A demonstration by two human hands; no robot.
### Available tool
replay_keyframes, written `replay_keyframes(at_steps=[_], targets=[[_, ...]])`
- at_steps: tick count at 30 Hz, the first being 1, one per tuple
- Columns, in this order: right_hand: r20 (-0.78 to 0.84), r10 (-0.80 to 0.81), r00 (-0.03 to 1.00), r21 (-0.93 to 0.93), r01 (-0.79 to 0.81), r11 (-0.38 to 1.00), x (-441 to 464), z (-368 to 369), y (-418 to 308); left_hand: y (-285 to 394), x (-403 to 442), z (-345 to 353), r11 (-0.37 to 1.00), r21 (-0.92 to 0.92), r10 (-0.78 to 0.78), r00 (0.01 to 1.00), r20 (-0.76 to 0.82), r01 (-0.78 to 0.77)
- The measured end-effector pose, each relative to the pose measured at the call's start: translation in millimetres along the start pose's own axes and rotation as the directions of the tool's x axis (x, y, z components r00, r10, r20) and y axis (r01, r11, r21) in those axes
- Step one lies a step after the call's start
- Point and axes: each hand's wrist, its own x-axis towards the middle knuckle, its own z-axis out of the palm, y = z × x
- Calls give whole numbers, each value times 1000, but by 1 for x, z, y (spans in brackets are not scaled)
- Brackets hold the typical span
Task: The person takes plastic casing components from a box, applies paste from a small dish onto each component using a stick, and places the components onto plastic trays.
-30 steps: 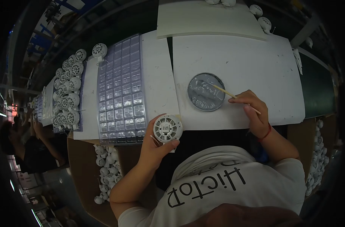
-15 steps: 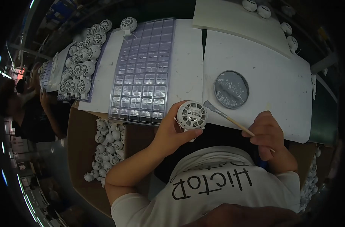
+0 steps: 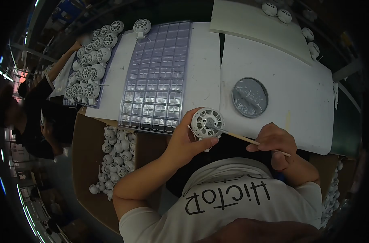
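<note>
Gripping a round white vented housing (image 3: 201,124), left hand (image 3: 186,139) sits left of centre in the head view. Left grip: thumb along the near rim, fingers wrapped round the far side, clamped on the part. Vented face is up, held off the table at its near edge, just right of the clear tray's near corner. Grey blob (image 3: 210,122) at the middle of that face.

Right hand (image 3: 275,141): thumb and fingers pinched together on a thin wooden stick (image 3: 242,138). Tip is grey-coated, meets the blob on the housing. Tail end pokes out past the palm.

Round tin (image 3: 234,103) of grey paste (image 3: 251,96) on the white sheet (image 3: 287,87), beyond the stick, well apart from both hands. Paste surface is uneven.

Clear compartment tray (image 3: 155,73) left of the tin. One loose housing (image 3: 142,26) by its far left corner. Bunch of housings (image 3: 89,67) further left, on another tray. Pale board (image 3: 257,31) at the far side; more housings (image 3: 284,16) round its right end, can't tell what they sit on.

Cardboard box (image 3: 81,170) below table level, left, with many housings (image 3: 115,158). Co-worker (image 3: 32,117) far left, one arm out toward the bunch; that hand's too blurred to read.
</note>
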Motion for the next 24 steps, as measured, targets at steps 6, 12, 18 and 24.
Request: replay_keyframes(at_steps=[6, 12, 18, 24], targets=[[105, -128, 986, -224, 149, 963, 25, -17, -4, 5, -1, 1, 999, -44, 3, 1000, 24, -2], [240, -232, 943, -399, 313, 862, 46, -34, -10, 17, 6, 0, 999, -36, -31, 1000, -1, 31], [-181, -227, 957, -276, 172, 946, 40, -57, 19, 56, 62, -28, 860, 461, 336, 922, -195, -216], [-469, -104, 877, -212, 2, 977, 32, -72, 42, 117, 184, -100, 163, 982, 799, 570, -189, 97]])
